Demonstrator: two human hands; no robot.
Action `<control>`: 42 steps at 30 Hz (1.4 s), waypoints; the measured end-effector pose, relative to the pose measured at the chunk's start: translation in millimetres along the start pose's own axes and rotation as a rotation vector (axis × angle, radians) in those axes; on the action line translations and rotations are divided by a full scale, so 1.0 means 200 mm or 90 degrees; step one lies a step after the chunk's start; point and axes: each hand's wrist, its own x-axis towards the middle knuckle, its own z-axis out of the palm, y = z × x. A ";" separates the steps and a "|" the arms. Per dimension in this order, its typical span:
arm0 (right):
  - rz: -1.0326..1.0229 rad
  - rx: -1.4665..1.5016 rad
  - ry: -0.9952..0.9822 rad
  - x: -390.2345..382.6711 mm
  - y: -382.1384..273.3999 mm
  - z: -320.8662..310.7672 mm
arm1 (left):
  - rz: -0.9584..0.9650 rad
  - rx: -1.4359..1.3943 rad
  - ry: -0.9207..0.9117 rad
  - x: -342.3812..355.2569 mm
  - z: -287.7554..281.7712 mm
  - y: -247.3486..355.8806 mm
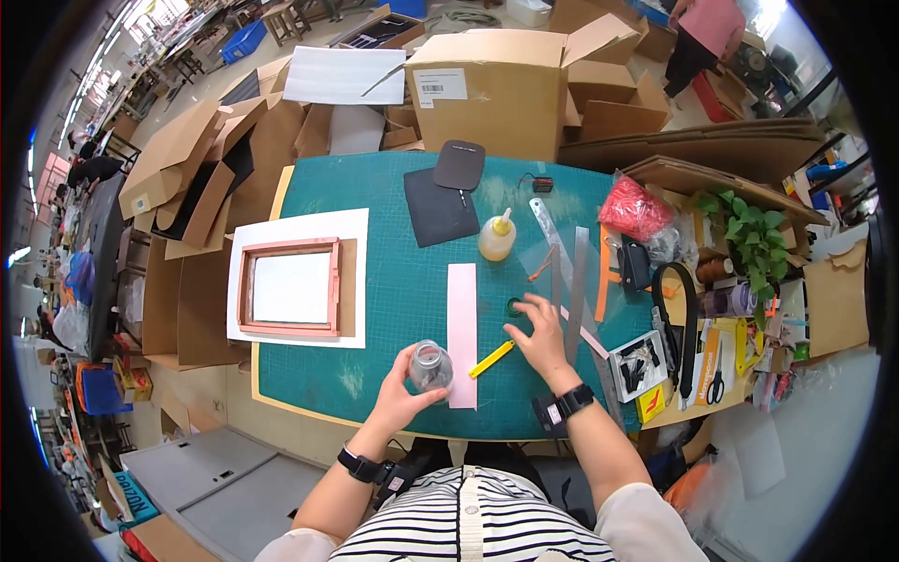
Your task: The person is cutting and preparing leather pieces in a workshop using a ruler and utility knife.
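My left hand (405,391) is wrapped around a clear, open-topped bottle (432,363), held above the lower end of a pale pink strip (462,309). With its fingers apart, my right hand (540,339) hovers over the green mat (375,375), its fingertips beside a small dark green round cap (513,306). Whether they touch the cap I cannot tell. Between my hands lies a yellow utility knife (492,359). Farther back stands a squeeze bottle (497,237) of yellowish liquid with a pointed nozzle.
Steel rulers (578,281) lie right of my right hand. A reddish frame (290,286) rests on a white board at left. Black flat pieces (440,211) lie at the back. Tools, a white box (639,367) and a plant (744,234) crowd the right. Cardboard boxes (492,89) stand behind.
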 end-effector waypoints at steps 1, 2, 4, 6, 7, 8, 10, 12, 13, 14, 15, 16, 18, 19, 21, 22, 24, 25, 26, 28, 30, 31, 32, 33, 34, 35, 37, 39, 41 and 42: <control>-0.001 0.001 -0.004 -0.03 -0.05 -0.03 | -0.007 -0.028 0.016 0.01 0.01 0.01; -0.039 0.098 -0.099 -0.08 -0.10 -0.06 | -0.004 -0.045 0.016 0.01 0.03 0.02; -0.095 0.223 -0.224 -0.19 -0.23 -0.11 | -0.010 -0.118 -0.005 0.03 0.07 0.02; -0.072 0.247 -0.267 -0.31 -0.33 -0.14 | -0.041 -0.211 -0.052 0.05 0.12 0.03; -0.033 0.243 -0.277 -0.36 -0.35 -0.15 | -0.041 -0.215 -0.059 0.04 0.13 0.02; -0.035 0.224 -0.245 -0.40 -0.34 -0.15 | -0.042 -0.240 -0.047 0.04 0.15 0.02; -0.013 0.152 -0.220 -0.45 -0.27 -0.17 | -0.046 -0.268 -0.048 0.05 0.17 0.02; -0.006 0.069 -0.140 -0.54 -0.11 -0.16 | 0.024 -0.211 0.003 0.06 0.18 0.03; 0.007 0.049 -0.110 -0.57 -0.06 -0.17 | 0.022 -0.211 -0.004 0.08 0.18 0.05; 0.024 0.022 -0.095 -0.59 0.01 -0.19 | 0.047 -0.198 0.003 0.13 0.19 0.07; 0.039 -0.005 -0.081 -0.61 0.06 -0.20 | 0.074 -0.186 0.012 0.18 0.19 0.10; 0.057 -0.028 -0.056 -0.62 0.09 -0.22 | 0.105 -0.148 0.005 0.24 0.20 0.11; 0.092 -0.072 -0.015 -0.63 0.13 -0.24 | 0.150 -0.066 -0.003 0.37 0.24 0.16; 0.097 -0.072 -0.014 -0.64 0.15 -0.24 | 0.197 0.017 -0.002 0.44 0.27 0.19; 0.149 -0.085 0.011 -0.65 0.19 -0.20 | 0.247 0.063 0.006 0.57 0.34 0.22; 0.170 -0.084 0.009 -0.66 0.20 -0.19 | 0.302 0.108 0.019 0.62 0.37 0.23; 0.185 -0.091 0.015 -0.68 0.23 -0.15 | 0.295 0.128 0.021 0.73 0.43 0.22; 0.191 -0.096 0.019 -0.67 0.23 -0.13 | 0.291 0.150 0.030 0.77 0.44 0.20; 0.190 -0.093 0.019 -0.67 0.23 -0.12 | 0.266 0.141 0.027 0.80 0.46 0.17; 0.231 -0.059 0.015 -0.68 0.24 -0.11 | 0.234 0.143 0.030 0.85 0.48 0.15; 0.240 -0.036 0.024 -0.69 0.24 -0.11 | 0.203 0.143 0.031 0.86 0.50 0.15; 0.248 -0.014 0.032 -0.70 0.25 -0.11 | 0.186 0.156 0.033 0.86 0.50 0.15; 0.252 -0.015 0.036 -0.72 0.26 -0.11 | 0.168 0.170 0.035 0.86 0.51 0.17; 0.268 0.024 0.035 -0.73 0.26 -0.11 | 0.171 0.172 0.031 0.86 0.50 0.16; 0.283 0.062 0.034 -0.74 0.26 -0.10 | 0.179 0.168 0.045 0.85 0.49 0.14; 0.284 0.063 0.038 -0.74 0.27 -0.10 | 0.186 0.164 0.060 0.84 0.48 0.13; 0.446 0.453 0.005 -0.76 0.27 -0.11 | 0.204 0.194 0.083 0.77 0.49 0.12; 0.513 0.640 -0.008 -0.76 0.23 -0.14 | 0.216 0.191 0.180 0.65 0.49 0.09; 0.573 0.831 -0.030 -0.73 0.15 -0.17 | 0.127 0.128 0.137 0.49 0.43 -0.07; 0.570 0.920 -0.037 -0.70 0.09 -0.18 | -0.003 0.088 0.042 0.40 0.42 -0.16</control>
